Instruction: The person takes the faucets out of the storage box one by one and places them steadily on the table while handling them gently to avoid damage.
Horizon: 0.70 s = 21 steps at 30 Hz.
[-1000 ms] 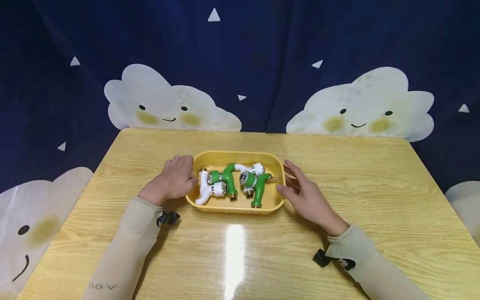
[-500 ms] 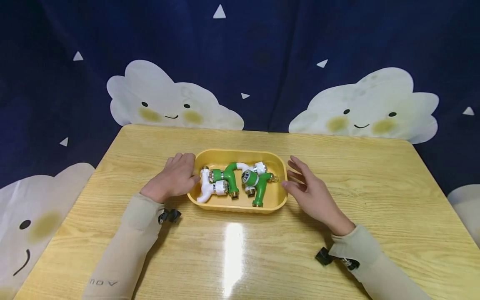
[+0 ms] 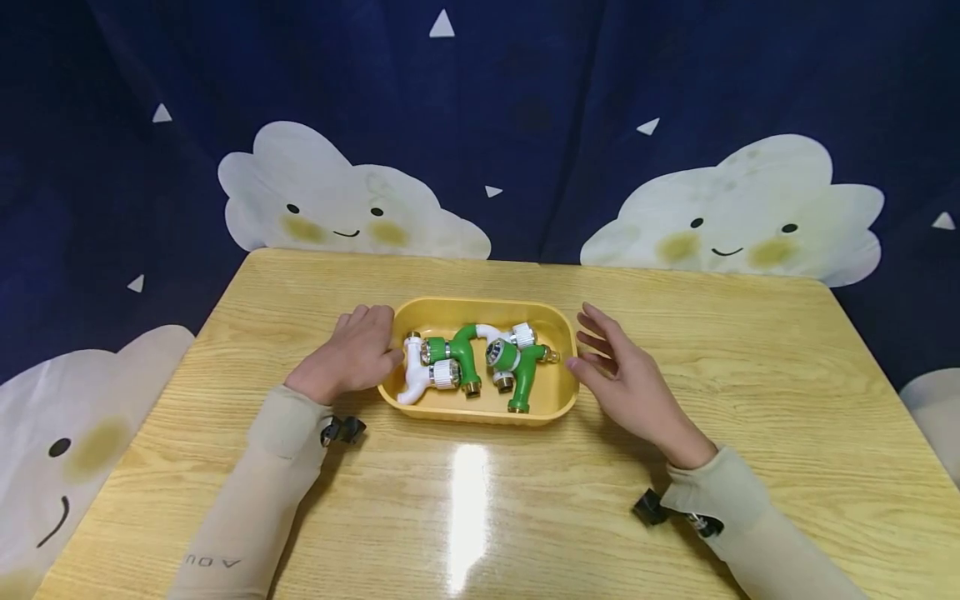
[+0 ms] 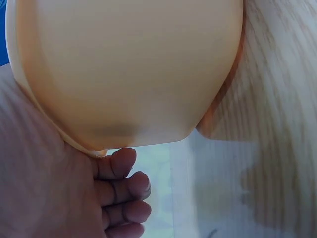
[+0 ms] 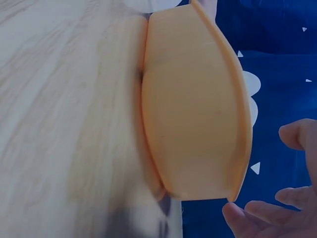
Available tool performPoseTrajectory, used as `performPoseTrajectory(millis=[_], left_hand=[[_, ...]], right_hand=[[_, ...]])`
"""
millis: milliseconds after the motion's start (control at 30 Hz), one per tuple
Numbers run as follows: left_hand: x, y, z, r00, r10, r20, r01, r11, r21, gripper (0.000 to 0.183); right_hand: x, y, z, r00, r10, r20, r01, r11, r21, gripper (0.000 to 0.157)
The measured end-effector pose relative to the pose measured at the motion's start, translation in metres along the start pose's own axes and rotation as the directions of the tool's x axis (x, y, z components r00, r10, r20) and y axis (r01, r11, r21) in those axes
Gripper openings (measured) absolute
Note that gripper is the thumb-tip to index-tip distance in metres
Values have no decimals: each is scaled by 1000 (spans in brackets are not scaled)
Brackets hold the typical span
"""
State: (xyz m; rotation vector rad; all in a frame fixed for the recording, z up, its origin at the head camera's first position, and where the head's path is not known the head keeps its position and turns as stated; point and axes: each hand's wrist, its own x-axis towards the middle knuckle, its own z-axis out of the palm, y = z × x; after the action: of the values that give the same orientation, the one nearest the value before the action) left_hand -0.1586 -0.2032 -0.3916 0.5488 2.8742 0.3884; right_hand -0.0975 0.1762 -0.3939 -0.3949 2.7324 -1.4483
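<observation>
A yellow plastic basin (image 3: 450,417) stands on the table with two white and two green taps lying in it. At its left end is a white tap (image 3: 414,375), overlapping a green tap (image 3: 467,360). Toward the right, another green tap (image 3: 522,385) lies partly over a second white tap (image 3: 487,332). My left hand (image 3: 351,354) grips the basin's left rim, thumb over the edge and fingers curled outside. At the right end my right hand (image 3: 630,387) has its fingers spread, thumb tip close to the rim; the right wrist view shows its fingertips (image 5: 233,215) by the rim's corner.
The wood-grain table (image 3: 360,517) extends around the basin on all sides. Behind it hangs a dark blue curtain (image 3: 517,100) with white clouds and triangles. Both wrists carry small black camera mounts, such as the right mount (image 3: 649,507).
My right thumb has drawn back from over the basin's rim to its edge, and the right hand sits slightly farther out. The left hand keeps its hold; the whole view has shifted slightly.
</observation>
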Motion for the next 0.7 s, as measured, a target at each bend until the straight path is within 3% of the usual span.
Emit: performPoseTrajectory(millis=[333, 700], left_hand=[[1, -1, 3, 1000, -9, 5, 9, 1000, -14, 28], [2, -1, 1, 1000, -17, 17, 18, 1000, -18, 26]], right_hand=[[5, -19, -1, 998, -67, -17, 66, 997, -36, 74], [9, -34, 3, 995, -75, 65, 79, 995, -59, 73]])
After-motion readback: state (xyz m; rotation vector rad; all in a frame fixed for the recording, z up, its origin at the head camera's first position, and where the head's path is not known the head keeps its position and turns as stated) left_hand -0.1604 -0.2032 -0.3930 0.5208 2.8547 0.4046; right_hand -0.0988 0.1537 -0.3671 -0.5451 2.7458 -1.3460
